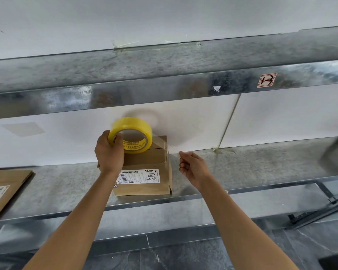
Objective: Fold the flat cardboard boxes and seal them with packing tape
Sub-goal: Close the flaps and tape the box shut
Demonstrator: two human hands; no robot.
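Observation:
A folded brown cardboard box (144, 164) with a white shipping label stands on the metal shelf (261, 168). My left hand (109, 151) grips a yellow roll of packing tape (131, 135) above the box's far top edge, fingers through the core. A clear strip of tape (164, 146) runs from the roll to the right over the box's top right corner. My right hand (193, 166) pinches the free end of that strip just right of the box.
A flat cardboard box (6, 190) with a label lies at the shelf's left end. A second metal shelf (164, 71) hangs overhead, close above the tape roll. A white wall stands behind; a dark tiled floor lies below.

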